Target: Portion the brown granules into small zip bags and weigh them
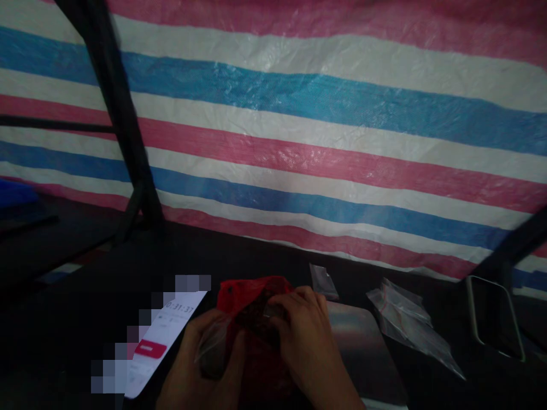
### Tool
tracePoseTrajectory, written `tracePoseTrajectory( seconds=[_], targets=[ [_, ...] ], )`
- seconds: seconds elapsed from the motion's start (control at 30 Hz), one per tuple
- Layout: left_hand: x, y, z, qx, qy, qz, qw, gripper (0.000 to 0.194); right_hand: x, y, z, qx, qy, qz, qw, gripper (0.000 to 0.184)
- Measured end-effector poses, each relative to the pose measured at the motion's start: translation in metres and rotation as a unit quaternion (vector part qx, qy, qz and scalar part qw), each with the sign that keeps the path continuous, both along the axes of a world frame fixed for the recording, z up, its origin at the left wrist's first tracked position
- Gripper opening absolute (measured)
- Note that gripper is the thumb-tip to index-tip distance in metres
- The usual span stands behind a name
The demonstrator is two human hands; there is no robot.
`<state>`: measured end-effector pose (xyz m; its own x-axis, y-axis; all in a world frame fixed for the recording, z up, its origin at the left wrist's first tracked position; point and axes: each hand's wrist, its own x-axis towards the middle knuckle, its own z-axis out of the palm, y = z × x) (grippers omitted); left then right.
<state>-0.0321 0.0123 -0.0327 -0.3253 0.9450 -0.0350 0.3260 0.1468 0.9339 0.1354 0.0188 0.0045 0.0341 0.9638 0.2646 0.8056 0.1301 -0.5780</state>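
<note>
My left hand point(205, 364) holds a small clear plastic bag point(212, 340) by its mouth, low in the middle of the view. My right hand point(305, 336) is closed on dark small stuff at the mouth of a red plastic bag point(243, 293) that sits just behind both hands. What the dark stuff is cannot be told in the dim light. Both hands touch each other over the red bag.
A phone point(160, 339) with a lit timer screen lies left of my hands. A grey metal tray point(367, 347) lies to the right, a pile of clear zip bags point(405, 322) beyond it, one small bag point(323, 282) behind. A striped tarp point(325, 131) and black poles point(115, 114) stand behind.
</note>
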Motion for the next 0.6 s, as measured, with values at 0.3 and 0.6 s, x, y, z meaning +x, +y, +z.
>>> tracePoseTrajectory(
  seconds=[0.3, 0.6],
  targets=[
    [-0.008, 0.014, -0.018, 0.052, -0.046, -0.097, 0.993, 0.061, -0.009, 0.002, 0.009, -0.029, -0.061, 0.018, 0.998, 0.053],
    [-0.005, 0.024, 0.005, 0.070, -0.178, -0.020, 0.981, 0.058, -0.013, 0.011, -0.010, -0.037, 0.024, 0.027, 0.999, 0.056]
  ],
)
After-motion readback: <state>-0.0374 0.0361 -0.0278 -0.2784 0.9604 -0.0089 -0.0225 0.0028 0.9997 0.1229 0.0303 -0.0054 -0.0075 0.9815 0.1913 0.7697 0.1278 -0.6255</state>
